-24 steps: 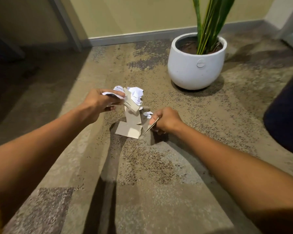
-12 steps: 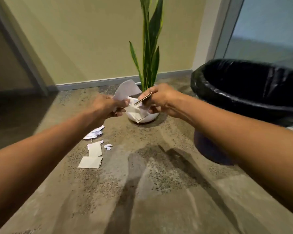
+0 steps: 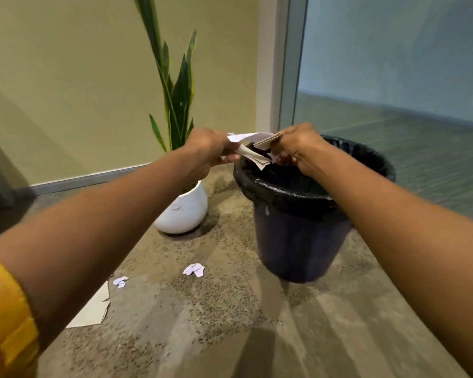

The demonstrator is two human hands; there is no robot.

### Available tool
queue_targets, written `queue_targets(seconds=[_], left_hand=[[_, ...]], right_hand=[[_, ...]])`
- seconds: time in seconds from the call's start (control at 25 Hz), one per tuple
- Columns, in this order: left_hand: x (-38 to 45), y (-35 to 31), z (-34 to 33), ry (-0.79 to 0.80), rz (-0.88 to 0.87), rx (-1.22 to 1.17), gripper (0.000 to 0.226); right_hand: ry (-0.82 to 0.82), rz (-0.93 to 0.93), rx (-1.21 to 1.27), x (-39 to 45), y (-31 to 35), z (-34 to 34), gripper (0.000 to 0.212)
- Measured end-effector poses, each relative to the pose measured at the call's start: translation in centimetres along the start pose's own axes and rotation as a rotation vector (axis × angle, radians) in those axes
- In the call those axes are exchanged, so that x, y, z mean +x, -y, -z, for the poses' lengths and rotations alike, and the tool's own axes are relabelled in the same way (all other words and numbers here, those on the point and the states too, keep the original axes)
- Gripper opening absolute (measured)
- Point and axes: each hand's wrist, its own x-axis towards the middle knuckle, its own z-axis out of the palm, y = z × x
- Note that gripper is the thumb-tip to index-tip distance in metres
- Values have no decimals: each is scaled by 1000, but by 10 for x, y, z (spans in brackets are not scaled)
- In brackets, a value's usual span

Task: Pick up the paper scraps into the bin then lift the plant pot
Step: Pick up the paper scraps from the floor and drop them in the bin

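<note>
My left hand [image 3: 208, 148] and my right hand [image 3: 298, 148] both grip paper scraps [image 3: 253, 145], white and beige, held over the left rim of the dark bin [image 3: 298, 241], which has a black liner. The white round plant pot [image 3: 183, 211] with tall green leaves stands on the floor left of the bin, partly hidden behind my left forearm. More scraps lie on the floor: a small white crumpled one [image 3: 194, 269], another small white one [image 3: 120, 281], and flat beige card pieces [image 3: 93, 309] beside my left arm.
A speckled carpet floor [image 3: 202, 323] spreads in front of me. A yellow-green wall [image 3: 66, 91] with a grey skirting stands behind the plant. A glass panel [image 3: 393, 77] in a grey frame rises behind the bin.
Both hands rose from the floor with the scraps and moved right, from in front of the plant pot to over the bin's rim. The view has turned right and up.
</note>
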Motion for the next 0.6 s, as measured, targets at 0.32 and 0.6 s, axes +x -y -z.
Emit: queue_targets(seconds=[0.32, 0.6], left_hand=[[-6, -3, -47, 143, 48, 51, 41], [-9, 8, -20, 95, -2, 82, 27]], right_hand=[[-71, -70, -87, 19, -21, 33, 26], [-2, 185, -46, -11, 1, 2, 15]])
